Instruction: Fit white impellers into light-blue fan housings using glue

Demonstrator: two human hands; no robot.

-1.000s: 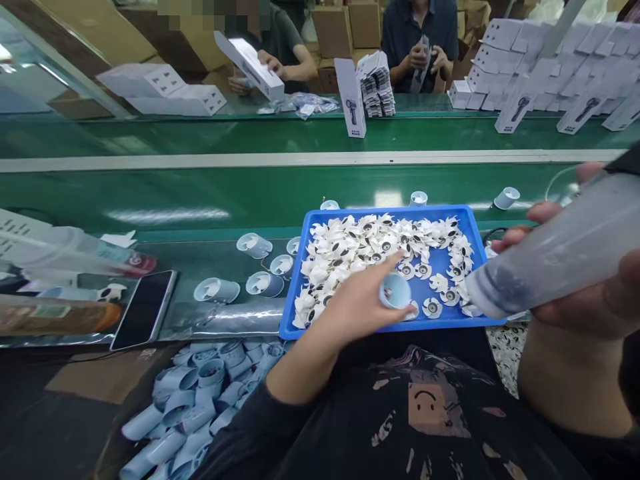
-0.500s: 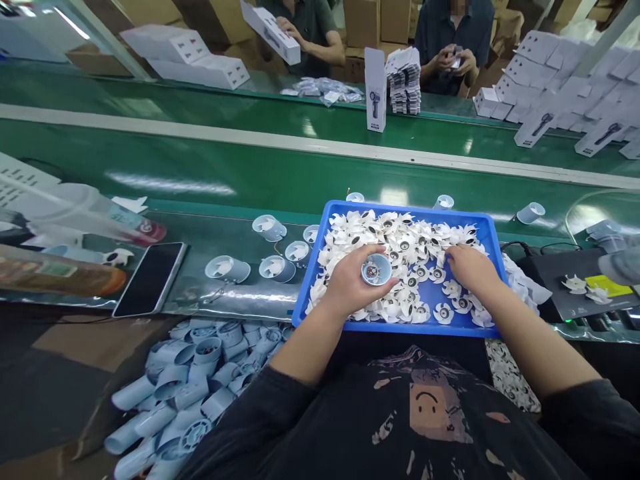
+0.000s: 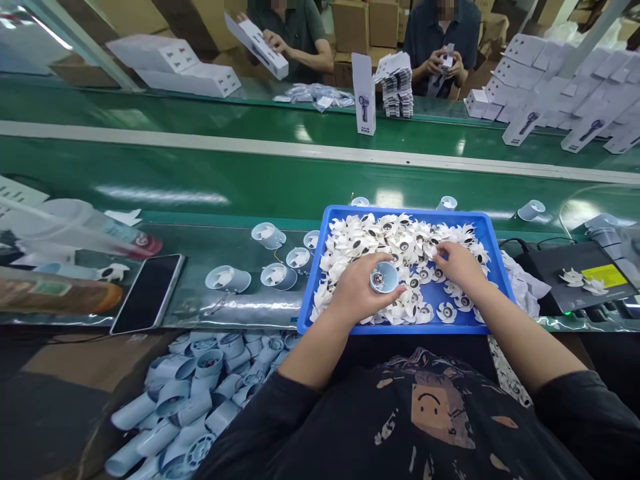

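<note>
My left hand (image 3: 357,290) is closed around a light blue fan housing (image 3: 385,277), its open end facing me with a motor and small wiring visible inside. It is over the blue tray (image 3: 400,329), which is heaped with white fan impellers (image 3: 367,235). My right hand (image 3: 460,267) reaches into the tray's right half, thumb and fingertips pinched at a white fan impeller (image 3: 431,251); the fingers partly cover it. Around my right hand, several impellers lie with their dark hubs up, and some blue tray bottom shows.
Left of the tray stand several blue housings (image 3: 228,279) with white impellers inside. A phone (image 3: 149,293) and bottle (image 3: 60,291) lie farther left. A pile of housings (image 3: 193,393) sits below the bench edge. Two people work across the green conveyor (image 3: 200,167) near white boxes (image 3: 364,100).
My right hand has shifted left and slightly up among the impellers. My left hand, still holding the housing, has moved slightly right. The view has shifted a little.
</note>
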